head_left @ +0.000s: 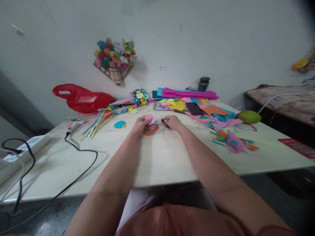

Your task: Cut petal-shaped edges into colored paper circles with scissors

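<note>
At the middle of the white table (157, 157), my left hand (140, 126) is closed on a pink paper flower (150, 119). My right hand (172, 122) holds small scissors with dark handles (165, 123), their metal blades pointing up and left toward the flower. Just beneath the pink flower lies a pile of scalloped paper pieces, with an orange one (150, 131) on the near side. Tiny blue scraps are scattered below the scissors. A blue scalloped paper piece (119, 124), with yellow under it, lies to the left of my left hand.
A glue gun (75, 126) with a black cord and a power strip (27, 150) are at the left. Paper strips and a red bag (85, 98) lie behind. Coloured paper scraps (233, 141), a phone (194, 108) and a green fruit (249, 116) are at the right.
</note>
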`<state>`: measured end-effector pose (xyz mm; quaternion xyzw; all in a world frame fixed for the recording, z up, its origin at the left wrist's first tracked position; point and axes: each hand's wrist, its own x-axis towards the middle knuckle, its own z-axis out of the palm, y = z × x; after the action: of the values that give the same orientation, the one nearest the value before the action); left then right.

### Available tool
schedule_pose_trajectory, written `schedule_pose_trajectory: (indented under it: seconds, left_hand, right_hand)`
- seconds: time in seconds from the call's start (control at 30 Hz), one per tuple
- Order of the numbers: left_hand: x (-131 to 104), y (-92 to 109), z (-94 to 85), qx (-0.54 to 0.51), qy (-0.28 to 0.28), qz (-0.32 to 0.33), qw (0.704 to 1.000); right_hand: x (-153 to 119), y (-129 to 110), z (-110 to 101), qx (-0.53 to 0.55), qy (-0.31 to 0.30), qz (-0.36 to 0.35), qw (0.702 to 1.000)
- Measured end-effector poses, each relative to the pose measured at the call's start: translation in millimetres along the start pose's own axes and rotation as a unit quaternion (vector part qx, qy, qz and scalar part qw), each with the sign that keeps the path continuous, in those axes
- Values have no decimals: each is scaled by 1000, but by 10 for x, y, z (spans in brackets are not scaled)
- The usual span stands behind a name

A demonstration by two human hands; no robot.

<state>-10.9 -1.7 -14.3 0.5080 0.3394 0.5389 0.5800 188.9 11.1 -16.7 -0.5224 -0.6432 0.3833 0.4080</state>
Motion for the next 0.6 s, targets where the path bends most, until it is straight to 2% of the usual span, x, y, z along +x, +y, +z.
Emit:
schedule_pose_trajectory:
  seconds: [0.27, 0.43, 0.6]
  left_hand:
    - [1, -24, -13, -20, -3, 14, 1000]
    - [8, -15, -1, -34, 3, 25, 999]
    - [15, -3, 20, -35, 18, 15, 999]
  right_hand:
    - [-186, -217, 10, 88, -69, 1, 994]
    - [-154, -142, 18, 66, -119, -30, 990]
    - [-145, -117, 7, 82, -136, -58, 986]
